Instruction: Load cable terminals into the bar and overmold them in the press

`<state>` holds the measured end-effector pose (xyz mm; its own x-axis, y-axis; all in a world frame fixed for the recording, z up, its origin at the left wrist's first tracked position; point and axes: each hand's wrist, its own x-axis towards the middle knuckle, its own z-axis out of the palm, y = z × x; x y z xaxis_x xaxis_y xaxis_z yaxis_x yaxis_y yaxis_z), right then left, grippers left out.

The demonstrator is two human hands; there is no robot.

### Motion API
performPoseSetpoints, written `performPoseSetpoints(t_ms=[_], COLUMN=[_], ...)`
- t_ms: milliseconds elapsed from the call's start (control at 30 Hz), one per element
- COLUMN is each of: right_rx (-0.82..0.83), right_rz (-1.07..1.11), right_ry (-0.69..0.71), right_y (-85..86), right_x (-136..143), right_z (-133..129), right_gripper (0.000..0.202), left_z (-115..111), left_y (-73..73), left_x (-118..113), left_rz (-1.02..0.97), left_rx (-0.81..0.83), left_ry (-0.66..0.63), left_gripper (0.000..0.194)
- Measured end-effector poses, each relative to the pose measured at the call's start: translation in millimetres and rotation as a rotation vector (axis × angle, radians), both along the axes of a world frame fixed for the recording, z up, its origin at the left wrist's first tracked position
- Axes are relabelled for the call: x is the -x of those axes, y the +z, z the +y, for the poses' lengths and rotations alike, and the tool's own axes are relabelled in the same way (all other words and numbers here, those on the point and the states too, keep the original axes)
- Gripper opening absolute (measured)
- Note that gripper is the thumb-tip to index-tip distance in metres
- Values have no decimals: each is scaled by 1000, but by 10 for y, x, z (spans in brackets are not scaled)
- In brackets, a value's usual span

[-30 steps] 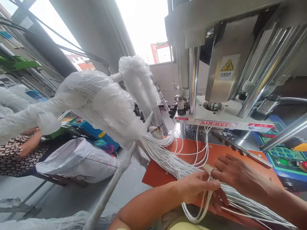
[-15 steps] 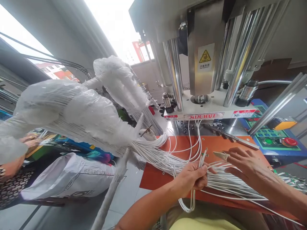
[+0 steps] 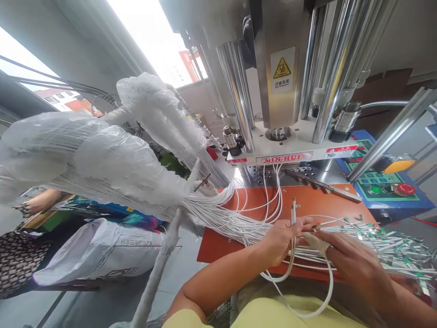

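My left hand (image 3: 282, 238) is closed around several white cables (image 3: 293, 215), whose small tips point upward. Close beside it, my right hand (image 3: 355, 257) pinches another white cable (image 3: 328, 298), which loops down in front of my lap. That cable's small dark tip (image 3: 317, 227) shows between the two hands. A pale finger cot (image 3: 316, 243) covers one finger of the right hand. Beneath both hands lies a thick bundle of white cables (image 3: 225, 221) on the orange work surface (image 3: 213, 248). On the right are many cable ends (image 3: 392, 248) with green parts.
A press machine marked MIN-HUI (image 3: 283, 158) stands behind the work surface, with a few cables running under it. A blue control box (image 3: 396, 200) is at right. Plastic-wrapped cable bundles (image 3: 116, 159) hang on a rack at left, above a white sack (image 3: 102, 255). A co-worker's hand (image 3: 43, 202) shows at far left.
My right hand has come left and down to the left hand and closed on a cable, now looping below. The left hand's cables stand more upright. The view has shifted slightly.
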<state>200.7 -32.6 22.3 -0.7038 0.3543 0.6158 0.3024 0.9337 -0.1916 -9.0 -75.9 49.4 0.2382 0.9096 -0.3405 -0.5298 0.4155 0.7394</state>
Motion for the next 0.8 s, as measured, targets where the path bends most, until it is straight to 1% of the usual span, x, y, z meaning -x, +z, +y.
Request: performPoseSetpoints(t_ms=[67, 167, 233, 333, 433, 500, 533, 567, 633, 667, 700, 733, 800], right_rx=[19, 47, 19, -63, -104, -73, -29, 42, 232, 337, 432, 512, 617], right_rz=[43, 72, 72, 44, -21, 1, 48, 107, 184, 166, 117, 55, -28], right_ry=[-17, -50, -29, 9, 54, 95, 98, 71, -45, -97, -120, -114, -76], right_y=[-27, 1, 16, -15, -67, -90, -101, -116, -170, -208, -251, -291, -344], right_x=[2, 32, 88, 217, 302, 271, 226, 170, 57, 19, 5, 18, 124], right_z=[-29, -32, -14, 42, 101, 114, 109, 97, 54, 24, -10, -46, -113], right_gripper=[28, 29, 27, 29, 36, 41, 44, 48, 50, 47, 42, 35, 17], left_z=[49, 96, 120, 162, 206, 231, 245, 260, 298, 319, 340, 359, 387], left_y=[-13, -65, -115, -176, -180, -157, -140, -122, -82, -59, -35, -11, 27], left_x=[-67, -110, -96, -37, 22, 56, 74, 95, 137, 155, 166, 167, 136], left_rz=[16, 11, -5, -21, -34, -45, -47, -41, -3, 21, 45, 70, 106], left_rx=[-15, -5, 51, 110, 79, 49, 30, 8, -52, -79, -103, -123, -155], left_ry=[39, 56, 55, 78, 140, 186, 210, 231, 284, 296, 300, 300, 285], left_gripper=[63, 60, 58, 56, 48, 47, 48, 50, 52, 52, 53, 54, 58])
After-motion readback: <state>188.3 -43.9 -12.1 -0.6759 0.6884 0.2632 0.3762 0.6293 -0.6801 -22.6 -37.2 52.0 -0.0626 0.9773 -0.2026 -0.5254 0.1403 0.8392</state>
